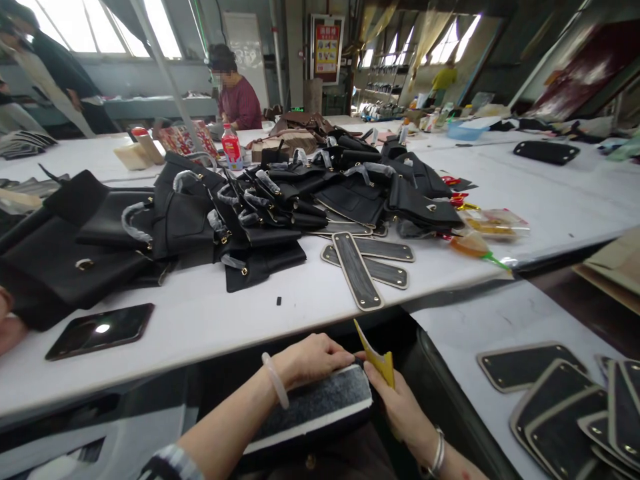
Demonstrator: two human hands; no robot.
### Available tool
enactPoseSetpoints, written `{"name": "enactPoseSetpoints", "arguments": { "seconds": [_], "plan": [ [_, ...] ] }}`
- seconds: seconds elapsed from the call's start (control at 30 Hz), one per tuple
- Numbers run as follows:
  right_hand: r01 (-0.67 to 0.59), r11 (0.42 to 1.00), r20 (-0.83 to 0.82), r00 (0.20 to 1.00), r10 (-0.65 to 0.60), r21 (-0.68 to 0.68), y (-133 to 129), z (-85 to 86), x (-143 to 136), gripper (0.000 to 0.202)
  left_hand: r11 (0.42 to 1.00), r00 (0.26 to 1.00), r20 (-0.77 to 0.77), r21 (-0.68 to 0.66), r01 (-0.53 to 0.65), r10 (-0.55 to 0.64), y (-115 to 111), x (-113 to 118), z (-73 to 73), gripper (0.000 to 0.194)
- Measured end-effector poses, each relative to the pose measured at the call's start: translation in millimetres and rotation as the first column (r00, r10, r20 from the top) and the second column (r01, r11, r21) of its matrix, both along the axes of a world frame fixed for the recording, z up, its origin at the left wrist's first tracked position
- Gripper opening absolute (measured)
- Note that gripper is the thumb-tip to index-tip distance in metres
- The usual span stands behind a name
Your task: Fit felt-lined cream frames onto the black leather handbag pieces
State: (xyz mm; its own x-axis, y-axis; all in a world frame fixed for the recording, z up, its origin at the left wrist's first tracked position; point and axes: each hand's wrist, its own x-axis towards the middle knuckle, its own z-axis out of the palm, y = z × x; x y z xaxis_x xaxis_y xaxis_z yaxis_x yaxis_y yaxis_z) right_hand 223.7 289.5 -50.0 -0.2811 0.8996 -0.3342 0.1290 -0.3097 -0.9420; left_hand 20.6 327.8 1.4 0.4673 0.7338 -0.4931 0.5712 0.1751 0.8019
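My left hand (320, 360) lies with bent fingers over the far edge of a black bag body (345, 423), gripping it in my lap. A grey fuzzy panel with a white strip (325, 393) faces up on the bag. Close to the bag's right end, my right hand (400, 403) is closed around a yellow flat tool (383, 363) with a thin point going up and left. Its exact kind is not clear. The right fingertips are near the bag's corner, partly hidden. Beyond the hands, long black base panels with studs (357, 270) lie crossed on the table.
Black handbags with wrapped handles (190, 220) are heaped across the white table (200, 340). A phone (100, 330) lies at left, beside another person's hand (9, 323). Several studded panels (560, 400) are piled at right. A red-labelled bottle (231, 148) stands behind; people work farther back.
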Motion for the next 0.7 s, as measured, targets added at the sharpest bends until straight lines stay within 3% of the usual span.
{"name": "enactPoseSetpoints", "arguments": {
  "seconds": [0.13,0.27,0.4,0.47,0.57,0.67,0.7],
  "plan": [
    [-0.133,0.973,0.192,0.977,0.096,0.189,0.0,8.6,-7.4,0.042,0.998,1.0,-0.028,0.059,-0.001,0.003,0.5,5.3,-0.2,0.038],
    [-0.155,0.964,0.26,0.961,0.096,0.214,0.2,6.0,-7.5,0.044,0.992,0.997,-0.04,0.105,-0.066,0.07,-0.5,10.0,-1.4,0.031],
    [-0.17,0.975,0.268,0.955,0.127,0.142,8.8,-4.5,6.9,0.05,0.965,0.972,0.062,0.115,-0.234,0.228,-10.5,-26.4,7.8,0.025],
    [-0.185,0.976,0.261,0.953,0.15,0.113,18.1,-10.6,14.5,0.054,0.902,0.908,0.144,0.133,-0.411,0.393,-32.0,-59.1,13.0,0.039],
    [-0.2,0.979,0.235,0.954,0.184,0.048,28.2,-19.8,20.9,0.057,0.719,0.721,0.243,0.115,-0.685,0.649,-87.0,-97.7,9.6,0.063],
    [-0.199,0.98,0.194,0.962,0.194,0.007,27.5,-30.1,22.3,0.055,0.56,0.538,0.284,0.004,-0.829,0.794,-143.0,-104.1,-11.9,0.069],
    [-0.187,0.982,0.19,0.965,0.182,0.011,25.7,-34.2,22.5,0.056,0.487,0.435,0.325,-0.096,-0.868,0.84,-156.4,-100.2,-21.2,0.066]
  ]
}}
